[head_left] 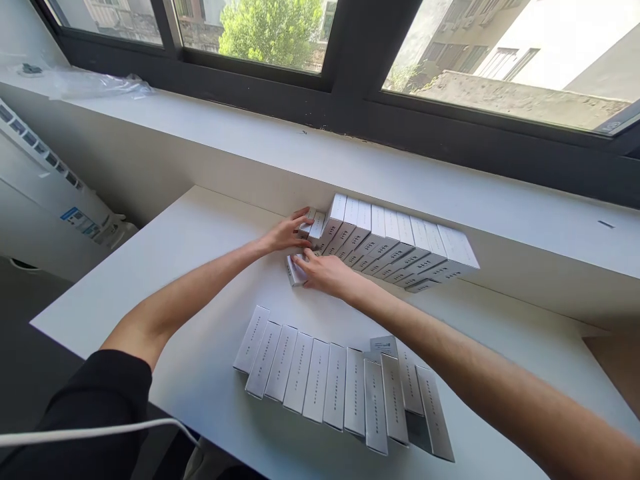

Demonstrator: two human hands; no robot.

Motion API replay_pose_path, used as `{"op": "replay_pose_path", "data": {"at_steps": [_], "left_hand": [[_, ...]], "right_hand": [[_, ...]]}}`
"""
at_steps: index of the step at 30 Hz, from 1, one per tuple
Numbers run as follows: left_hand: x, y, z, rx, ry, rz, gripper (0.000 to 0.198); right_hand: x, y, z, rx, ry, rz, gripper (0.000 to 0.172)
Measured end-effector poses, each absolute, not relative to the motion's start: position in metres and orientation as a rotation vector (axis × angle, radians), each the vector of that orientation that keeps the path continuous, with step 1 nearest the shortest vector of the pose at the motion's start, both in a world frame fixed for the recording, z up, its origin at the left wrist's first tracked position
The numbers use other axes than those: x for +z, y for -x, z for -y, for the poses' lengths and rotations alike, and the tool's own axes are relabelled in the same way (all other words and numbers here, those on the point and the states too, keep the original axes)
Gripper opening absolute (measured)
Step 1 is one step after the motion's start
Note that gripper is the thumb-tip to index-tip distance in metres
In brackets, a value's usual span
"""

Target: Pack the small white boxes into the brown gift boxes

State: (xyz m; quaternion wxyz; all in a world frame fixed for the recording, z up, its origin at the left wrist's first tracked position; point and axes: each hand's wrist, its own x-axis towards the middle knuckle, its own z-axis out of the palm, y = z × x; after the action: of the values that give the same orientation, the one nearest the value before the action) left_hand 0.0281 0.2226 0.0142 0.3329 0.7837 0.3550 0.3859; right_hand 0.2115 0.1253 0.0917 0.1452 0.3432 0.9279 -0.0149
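Note:
My left hand [286, 235] reaches to the left end of a stacked row of white boxes [390, 230] by the wall. Its thumb and fingers close around the small white boxes [317, 225] at that end, which sit lower than the row. Just in front, my right hand [327, 275] has its fingers on another small white box [297, 275], tilted on the table; part of this box is hidden by the fingers. Closer to me, a second row of white boxes [315, 380] with fine print stands side by side, uneven at its right end.
All the boxes are on a white table [200, 267] against a low wall. A window sill [240, 123] above it carries clear plastic wrapping [95, 85]. A white appliance [45, 193] stands left of the table, and a white cable [100, 432] crosses at lower left.

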Motion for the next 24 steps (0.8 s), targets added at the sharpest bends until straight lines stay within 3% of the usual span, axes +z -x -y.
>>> {"op": "replay_pose_path", "data": {"at_steps": [3,6,8,12,19,24], "left_hand": [[0.014,-0.036,-0.222,1.046,-2.078,-0.999,0.055],[0.012,-0.036,-0.216,1.077,-2.070,-1.026,0.076],[0.010,-0.028,-0.207,1.110,-2.020,-1.042,0.085],[0.002,0.002,-0.180,1.159,-1.888,-1.167,0.073],[-0.005,0.033,-0.139,1.049,-1.878,-1.282,0.062],[-0.004,0.029,-0.126,1.040,-1.930,-1.272,0.055]], "right_hand": [[0.098,-0.201,-0.125,-0.128,-1.030,-2.664,0.071],[0.104,-0.194,-0.117,-0.202,-1.158,-2.650,0.069],[0.105,-0.192,-0.113,-0.235,-1.286,-2.610,0.059],[0.115,-0.189,-0.116,-0.288,-1.495,-2.522,0.044],[0.196,-0.166,-0.178,-0.001,-1.861,-2.526,0.049],[0.212,-0.156,-0.224,0.149,-1.887,-2.356,0.029]]}}
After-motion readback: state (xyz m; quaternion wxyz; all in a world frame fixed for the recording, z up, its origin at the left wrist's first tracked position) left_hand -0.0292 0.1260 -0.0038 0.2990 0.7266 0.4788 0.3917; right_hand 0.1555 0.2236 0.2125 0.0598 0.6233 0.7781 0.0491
